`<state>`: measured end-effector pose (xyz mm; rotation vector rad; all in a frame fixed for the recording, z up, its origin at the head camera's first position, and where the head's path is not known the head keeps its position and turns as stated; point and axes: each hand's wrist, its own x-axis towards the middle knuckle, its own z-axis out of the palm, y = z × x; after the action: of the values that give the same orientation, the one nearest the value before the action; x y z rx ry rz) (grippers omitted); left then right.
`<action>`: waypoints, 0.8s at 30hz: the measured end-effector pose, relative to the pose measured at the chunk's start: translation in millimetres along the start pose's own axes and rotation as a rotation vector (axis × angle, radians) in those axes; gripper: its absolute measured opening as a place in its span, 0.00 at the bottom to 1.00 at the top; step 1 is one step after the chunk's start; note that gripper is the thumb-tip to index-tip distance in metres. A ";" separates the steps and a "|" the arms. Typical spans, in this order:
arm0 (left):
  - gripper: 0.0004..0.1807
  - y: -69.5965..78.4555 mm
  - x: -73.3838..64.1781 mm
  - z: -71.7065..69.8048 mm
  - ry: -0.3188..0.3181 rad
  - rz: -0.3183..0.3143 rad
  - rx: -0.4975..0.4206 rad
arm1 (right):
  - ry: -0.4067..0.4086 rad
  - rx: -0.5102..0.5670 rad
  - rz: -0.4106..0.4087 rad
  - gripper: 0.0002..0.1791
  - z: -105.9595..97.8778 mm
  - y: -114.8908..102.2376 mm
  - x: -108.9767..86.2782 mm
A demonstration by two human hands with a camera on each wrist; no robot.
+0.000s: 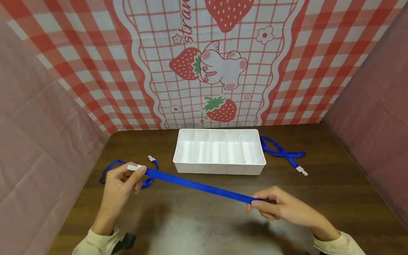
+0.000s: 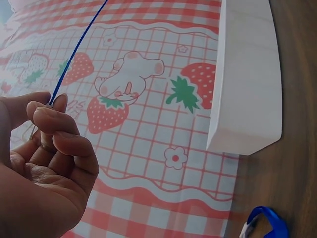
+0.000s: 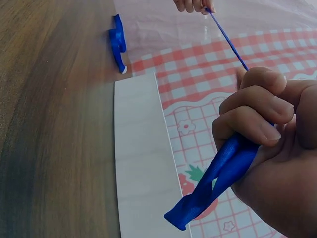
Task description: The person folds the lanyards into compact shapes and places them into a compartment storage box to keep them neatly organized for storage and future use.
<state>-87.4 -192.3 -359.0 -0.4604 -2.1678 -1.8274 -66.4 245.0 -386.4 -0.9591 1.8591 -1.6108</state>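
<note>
A blue lanyard [image 1: 197,185] is stretched in the air between both hands, sloping down to the right in the head view. My left hand [image 1: 122,180] pinches its end by the white clip [image 1: 134,167]. With curled fingers my right hand [image 1: 280,205] grips the other end. In the right wrist view a folded loop of the lanyard [image 3: 213,178] hangs out below the fingers of the right hand [image 3: 262,114]. From the left hand [image 2: 54,153] in the left wrist view, the strap shows edge-on as a thin blue line.
A white divided box [image 1: 220,169] stands at the table's back middle. One blue lanyard [image 1: 283,152] lies right of it; another blue lanyard [image 1: 111,164] lies left, partly behind my left hand. A checked strawberry cloth [image 1: 213,106] hangs behind the wooden table [image 1: 204,219].
</note>
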 end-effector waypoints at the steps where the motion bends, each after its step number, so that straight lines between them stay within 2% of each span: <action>1: 0.07 -0.8 0.1 -0.2 -0.004 0.000 -0.003 | 0.007 0.016 -0.006 0.14 0.2 0.5 -0.7; 5: 0.09 -2.9 0.1 -0.3 -0.021 -0.011 -0.009 | 0.020 0.082 -0.047 0.11 -0.1 4.2 -3.1; 9: 0.11 -4.4 -0.1 -0.8 -0.039 -0.023 0.001 | 0.032 0.041 -0.116 0.15 -1.5 7.0 -5.0; 16: 0.08 -5.9 0.9 -0.9 -0.021 -0.004 -0.017 | 0.157 -0.096 -0.032 0.13 1.7 2.6 -11.4; 20: 0.08 -5.8 3.0 -1.5 -0.005 -0.013 -0.018 | 0.163 -0.156 -0.042 0.10 2.4 6.0 -16.6; 24: 0.08 -8.4 4.0 -2.5 -0.013 -0.015 -0.004 | 0.122 -0.165 -0.048 0.11 2.6 10.2 -19.2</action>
<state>-94.5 -195.8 -364.5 -0.4594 -2.1821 -1.8424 -54.3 258.7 -398.4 -1.0010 2.0945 -1.5951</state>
